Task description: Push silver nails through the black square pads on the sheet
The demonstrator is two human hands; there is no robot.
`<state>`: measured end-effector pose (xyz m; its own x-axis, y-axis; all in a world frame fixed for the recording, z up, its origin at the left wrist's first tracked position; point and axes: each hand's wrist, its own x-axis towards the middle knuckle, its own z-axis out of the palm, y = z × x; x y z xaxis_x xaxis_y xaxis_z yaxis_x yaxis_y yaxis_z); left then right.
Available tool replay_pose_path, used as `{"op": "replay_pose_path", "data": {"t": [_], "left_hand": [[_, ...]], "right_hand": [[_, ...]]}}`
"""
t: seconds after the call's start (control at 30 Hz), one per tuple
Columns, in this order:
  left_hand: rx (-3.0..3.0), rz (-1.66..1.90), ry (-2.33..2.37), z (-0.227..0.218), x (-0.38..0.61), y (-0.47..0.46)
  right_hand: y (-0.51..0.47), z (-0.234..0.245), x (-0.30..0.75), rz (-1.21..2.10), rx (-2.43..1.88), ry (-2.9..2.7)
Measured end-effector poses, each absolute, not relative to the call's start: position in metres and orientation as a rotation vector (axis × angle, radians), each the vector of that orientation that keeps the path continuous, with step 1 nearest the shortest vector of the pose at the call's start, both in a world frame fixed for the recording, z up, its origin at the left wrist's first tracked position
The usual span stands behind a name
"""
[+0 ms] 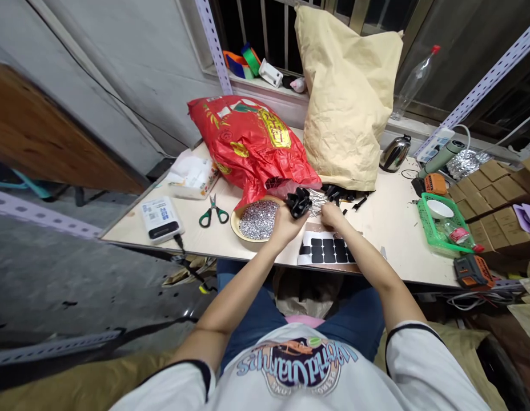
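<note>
My left hand (286,226) is closed around a bunch of black plastic parts (298,203), held just right of a bowl (243,236) full of small shiny metal pieces (259,219). To its right, my right hand (332,216) is curled at a pile of thin silver metal pieces (316,200); its fingertips are hidden, so what it pinches does not show. More black parts (332,193) lie beyond that hand, under the edge of a paper sack. Below both hands lies a white sheet with black rounded squares (328,251).
A red bag (256,142) and a tan paper sack (346,108) stand at the back. Green-handled scissors (213,212), a white box-shaped device (161,218) and a tissue pack (192,174) are left. On the right are a kettle (395,153), a green basket (445,225) and cardboard boxes (490,197).
</note>
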<state>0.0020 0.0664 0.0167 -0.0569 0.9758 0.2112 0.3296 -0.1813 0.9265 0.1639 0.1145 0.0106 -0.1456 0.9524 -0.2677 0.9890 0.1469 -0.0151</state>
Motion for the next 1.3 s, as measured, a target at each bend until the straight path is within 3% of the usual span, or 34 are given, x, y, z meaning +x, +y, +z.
{"op": "replay_pose_path", "data": {"t": [0.13, 0.3, 0.47, 0.6, 0.73, 1.03, 1.2, 1.3], "left_hand": [[1.579, 1.288, 1.389, 0.016, 0.001, 0.064], [1.667, 1.272, 1.429, 0.007, 0.002, 0.066], [1.83, 1.234, 1.443, -0.001, 0.011, 0.065], [1.945, 1.181, 1.464, -0.004, 0.014, 0.063], [2.037, 1.166, 1.481, -0.008, 0.015, 0.061], [2.031, 1.115, 1.525, -0.011, 0.018, 0.061], [1.761, 1.319, 1.478, -0.002, 0.009, 0.068], [1.636, 1.394, 1.44, 0.003, 0.004, 0.071]], "right_hand": [[0.113, 0.005, 0.167, -0.3, 1.93, 2.217], [0.109, 0.036, 0.184, -0.28, 2.028, 2.346], [0.081, 0.091, 0.193, -0.176, 2.184, 3.116], [0.054, 0.133, 0.182, -0.341, 1.792, 3.429], [0.048, 0.15, 0.165, -0.45, 1.464, 3.226], [0.053, 0.166, 0.123, -0.278, 1.353, 2.751], [0.08, 0.152, 0.139, -0.332, 1.606, 2.937], [0.106, 0.119, 0.153, -0.209, 1.791, 2.653]]}}
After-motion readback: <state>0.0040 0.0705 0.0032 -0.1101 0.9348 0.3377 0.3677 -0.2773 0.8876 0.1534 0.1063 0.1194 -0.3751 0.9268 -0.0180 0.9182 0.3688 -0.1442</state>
